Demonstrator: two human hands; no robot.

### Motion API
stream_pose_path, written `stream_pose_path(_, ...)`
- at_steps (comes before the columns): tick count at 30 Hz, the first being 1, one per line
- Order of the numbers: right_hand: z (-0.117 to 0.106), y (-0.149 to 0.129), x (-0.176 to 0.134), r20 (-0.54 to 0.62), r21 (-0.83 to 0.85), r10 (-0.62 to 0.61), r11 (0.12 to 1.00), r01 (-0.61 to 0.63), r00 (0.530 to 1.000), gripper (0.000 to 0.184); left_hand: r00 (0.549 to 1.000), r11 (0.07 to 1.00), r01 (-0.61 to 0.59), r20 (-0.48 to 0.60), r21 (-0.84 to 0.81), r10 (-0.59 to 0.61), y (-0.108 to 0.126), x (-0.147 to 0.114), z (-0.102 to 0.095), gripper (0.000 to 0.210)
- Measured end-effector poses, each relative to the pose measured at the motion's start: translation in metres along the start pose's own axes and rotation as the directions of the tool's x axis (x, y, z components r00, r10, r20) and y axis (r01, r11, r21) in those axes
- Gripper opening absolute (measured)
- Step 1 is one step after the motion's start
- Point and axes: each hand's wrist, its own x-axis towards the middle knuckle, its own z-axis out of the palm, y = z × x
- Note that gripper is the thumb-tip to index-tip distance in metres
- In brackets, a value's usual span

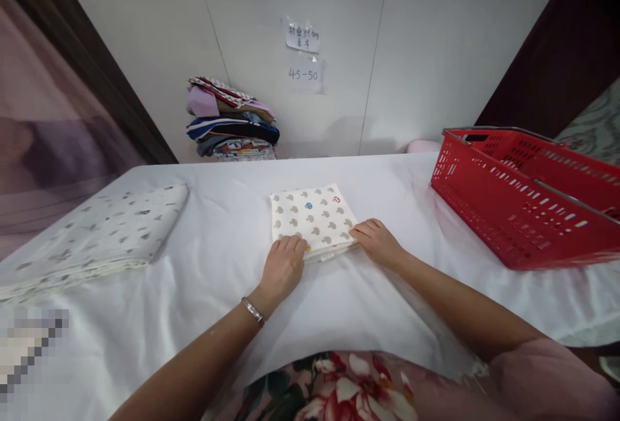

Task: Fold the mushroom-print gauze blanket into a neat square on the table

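Observation:
A small folded cloth (314, 214), cream with grey mushroom-like prints and a few coloured ones, lies flat on the white-covered table in front of me. My left hand (284, 263) is curled over its near left edge, fingertips on top and the thumb out of sight. At the near right corner, my right hand (379, 243) pinches the cloth with fingers together. Layered edges show along the near side between the two hands, with a pale tag-like bit sticking out.
To the left lies a larger folded white cloth (101, 230) with grey prints. A red plastic basket (513, 214) with metal handles stands on the right. Behind the table, a stack of folded fabrics (232, 121) rises by the wall, where paper signs (303, 37) hang.

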Motion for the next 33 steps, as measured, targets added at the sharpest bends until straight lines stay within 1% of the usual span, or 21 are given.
stream_pose_path(4,0.011,-0.002,-0.002,-0.078,0.006,0.008,1.0,-0.008,0.997,0.033,0.999,1.0,0.012,-0.041,0.013,-0.012,-0.005,-0.004,0.006,0.021)
stream_pose_path(7,0.019,-0.002,-0.005,-0.086,0.034,0.005,0.999,-0.002,0.996,0.033,0.999,0.999,-0.022,-0.034,-0.033,0.021,-0.007,-0.005,0.009,0.023)
stream_pose_path(9,0.02,-0.001,-0.007,-0.075,0.059,0.02,0.998,-0.016,0.997,0.034,0.999,0.995,-0.033,-0.025,-0.099,0.03,-0.008,-0.007,0.007,0.028)
stream_pose_path(11,0.015,-0.002,-0.008,-0.055,0.102,0.048,0.994,-0.042,0.997,0.036,0.999,0.984,-0.028,-0.024,-0.174,0.025,-0.009,-0.009,0.003,0.03)
stream_pose_path(14,0.003,-0.009,-0.006,-0.04,0.186,0.091,0.979,-0.082,0.995,0.037,0.999,0.967,-0.02,-0.052,-0.256,0.006,-0.01,-0.011,-0.002,0.025)
stream_pose_path(16,-0.005,-0.016,-0.003,-0.056,0.217,0.092,0.973,-0.078,0.994,0.038,0.997,0.956,-0.029,-0.077,-0.29,0.007,-0.008,-0.009,-0.003,0.025)
stream_pose_path(18,-0.011,-0.022,0.003,-0.075,0.218,0.067,0.975,-0.049,0.995,0.037,0.996,0.951,-0.03,-0.089,-0.307,0.002,-0.005,-0.004,0.0,0.022)
stream_pose_path(21,-0.011,-0.027,0.012,-0.078,0.209,0.047,0.977,-0.03,0.996,0.03,0.997,0.957,-0.01,-0.077,-0.292,-0.013,-0.001,0.005,0.004,0.019)
stream_pose_path(24,-0.002,-0.025,0.017,-0.068,0.205,0.073,0.977,-0.057,0.995,0.024,0.998,0.969,-0.023,-0.055,-0.245,0.009,0.0,0.012,0.007,0.015)
stream_pose_path(27,0.008,-0.02,0.016,-0.118,0.167,0.075,0.984,-0.055,0.99,0.022,0.997,0.978,-0.051,-0.072,-0.2,0.037,0.001,0.012,0.007,0.016)
stream_pose_path(29,0.012,-0.019,0.012,-0.137,0.135,0.055,0.99,-0.036,0.989,0.023,0.995,0.983,-0.072,-0.078,-0.171,0.059,0.002,0.009,0.007,0.017)
stream_pose_path(33,0.017,-0.021,0.003,-0.068,0.144,0.009,0.99,0.001,0.998,0.023,0.992,0.981,-0.124,-0.029,-0.148,0.121,0.006,0.003,0.01,0.018)
